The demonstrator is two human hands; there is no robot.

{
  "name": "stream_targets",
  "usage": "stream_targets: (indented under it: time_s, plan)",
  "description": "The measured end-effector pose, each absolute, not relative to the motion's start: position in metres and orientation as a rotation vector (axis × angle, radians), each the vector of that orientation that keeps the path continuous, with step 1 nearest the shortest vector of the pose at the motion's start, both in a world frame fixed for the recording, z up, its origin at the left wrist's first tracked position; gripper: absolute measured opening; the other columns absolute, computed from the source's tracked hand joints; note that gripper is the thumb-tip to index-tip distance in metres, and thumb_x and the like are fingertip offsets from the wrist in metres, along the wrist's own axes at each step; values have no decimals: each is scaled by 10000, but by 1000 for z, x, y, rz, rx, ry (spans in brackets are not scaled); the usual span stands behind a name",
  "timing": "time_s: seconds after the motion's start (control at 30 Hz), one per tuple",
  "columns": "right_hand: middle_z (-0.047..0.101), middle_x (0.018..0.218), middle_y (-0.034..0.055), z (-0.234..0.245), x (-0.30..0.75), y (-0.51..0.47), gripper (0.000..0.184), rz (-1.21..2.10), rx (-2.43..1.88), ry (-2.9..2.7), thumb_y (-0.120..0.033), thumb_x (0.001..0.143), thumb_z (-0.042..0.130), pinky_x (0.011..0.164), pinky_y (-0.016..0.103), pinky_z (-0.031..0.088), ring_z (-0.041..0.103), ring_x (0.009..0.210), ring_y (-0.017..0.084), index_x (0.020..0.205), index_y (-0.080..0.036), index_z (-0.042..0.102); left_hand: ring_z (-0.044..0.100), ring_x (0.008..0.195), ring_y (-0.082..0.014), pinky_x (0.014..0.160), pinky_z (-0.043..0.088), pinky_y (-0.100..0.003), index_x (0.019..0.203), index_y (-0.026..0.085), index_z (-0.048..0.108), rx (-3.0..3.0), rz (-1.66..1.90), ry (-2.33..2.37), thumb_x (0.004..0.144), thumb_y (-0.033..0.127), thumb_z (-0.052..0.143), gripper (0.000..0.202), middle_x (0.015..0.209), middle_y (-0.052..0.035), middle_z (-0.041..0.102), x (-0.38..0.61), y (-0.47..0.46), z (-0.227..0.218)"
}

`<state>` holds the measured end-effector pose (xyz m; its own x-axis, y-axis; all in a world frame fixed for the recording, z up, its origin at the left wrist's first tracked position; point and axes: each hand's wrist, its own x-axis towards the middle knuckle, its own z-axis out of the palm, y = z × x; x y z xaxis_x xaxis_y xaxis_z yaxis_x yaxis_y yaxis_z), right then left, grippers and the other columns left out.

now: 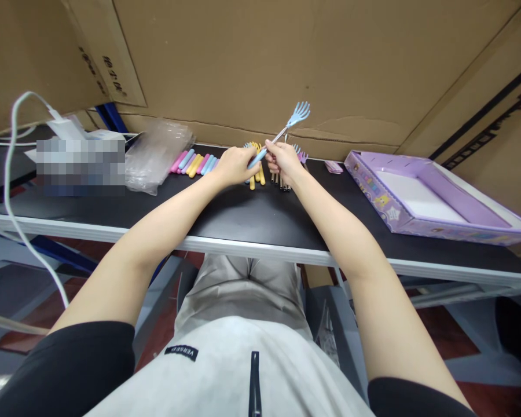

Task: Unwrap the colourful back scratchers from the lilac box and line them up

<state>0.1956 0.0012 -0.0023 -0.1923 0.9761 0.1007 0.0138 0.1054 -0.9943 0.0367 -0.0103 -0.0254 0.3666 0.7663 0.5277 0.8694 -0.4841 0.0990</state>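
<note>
Both my hands hold a back scratcher (298,114) with a light blue claw head, a thin metal rod and a blue handle, tilted up to the right above the table. Around its handle, my left hand (235,166) is closed. My right hand (285,161) pinches the metal rod where it meets the handle. Beneath and behind my hands lie assembled scratchers with yellow handles (257,178), partly hidden. Metal rods (282,184) with blue and purple claw heads lie below my right hand. Left of my left hand, loose handles (195,165) in pink, blue, yellow and purple form a row.
Clear plastic bags (158,153) lie left of the handles, beside a blurred-out object (80,168) and a white cable (9,174). At the right stands a shallow purple box (399,214), with small pink cards (333,167) near it. Cardboard (260,63) walls the black table's (252,217) back.
</note>
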Motion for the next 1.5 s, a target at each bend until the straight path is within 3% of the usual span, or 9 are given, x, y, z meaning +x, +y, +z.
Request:
stream_targets:
  time_s: [0.53, 0.63, 0.73, 0.83, 1.03, 1.23, 1.3, 1.37, 1.5]
  plan:
    - [305, 548, -108, 26, 213, 18, 420, 1123, -1101, -1351, -487, 987, 705, 425, 158, 201, 243, 428, 28, 782, -213, 461, 654, 957, -285, 904, 429, -375, 967, 155, 728, -2481, -794, -1653, 1019, 402, 435, 386, 905, -123, 723, 56, -24, 2]
    - [266, 546, -96, 36, 254, 26, 434, 994, -1200, -1146, -435, 1062, 564, 464, 184, 216, 236, 439, 37, 712, -215, 428, 666, 960, -294, 923, 445, -385, 962, 163, 741, -2505, -690, -1631, 996, 391, 459, 364, 891, -122, 727, 50, -30, -1]
    - [182, 525, -81, 43, 316, 28, 491, 874, -1212, -726, -223, 1116, 258, 491, 210, 190, 167, 436, 42, 628, -234, 309, 677, 971, -309, 924, 471, -387, 947, 171, 760, -2464, -569, -1717, 973, 388, 473, 360, 893, -129, 741, 33, -27, -5]
    - [185, 528, -72, 41, 356, 27, 468, 859, -1202, -570, -212, 1105, 219, 467, 204, 157, 145, 446, 65, 637, -226, 232, 682, 1004, -323, 922, 496, -381, 964, 172, 778, -2328, -493, -1924, 960, 382, 479, 365, 929, -147, 752, 14, -13, -9]
    - [331, 551, -63, 22, 315, 29, 389, 896, -1505, -1035, -268, 1083, 351, 477, 212, 176, 239, 444, 71, 703, -220, 414, 660, 1168, -375, 999, 508, -414, 1111, 130, 773, -2135, -404, -2172, 947, 390, 506, 407, 1078, -186, 729, -7, 7, -17]
    - [411, 541, -18, -5, 273, 36, 352, 774, -1673, -1479, -303, 1044, 428, 604, 302, 462, 391, 495, 133, 755, -198, 599, 639, 1221, -392, 1034, 516, -431, 1162, 103, 754, -2072, -328, -2254, 951, 405, 487, 454, 1170, -223, 716, -15, 10, -19]
    - [560, 629, 45, -12, 269, 39, 334, 604, -1713, -1588, -293, 1040, 434, 736, 346, 547, 585, 634, 196, 859, -159, 680, 647, 1220, -402, 1034, 522, -437, 1148, 93, 757, -2075, -330, -2254, 955, 400, 481, 455, 1188, -243, 714, -18, 12, -20]
    - [717, 858, 144, -15, 266, 42, 354, 419, -1767, -1713, -290, 1050, 429, 906, 373, 566, 720, 920, 265, 1015, -105, 729, 654, 1216, -409, 1040, 524, -445, 1140, 87, 759, -2080, -343, -2259, 952, 394, 492, 448, 1188, -254, 716, -19, 14, -20]
    - [701, 1315, 273, -17, 257, 42, 480, 196, -1935, -1906, -320, 1083, 382, 1077, 414, 518, 673, 1291, 344, 1285, -24, 702, 643, 1227, -404, 1050, 520, -444, 1145, 97, 754, -2073, -350, -2296, 926, 392, 546, 423, 1160, -239, 723, -19, 15, -20]
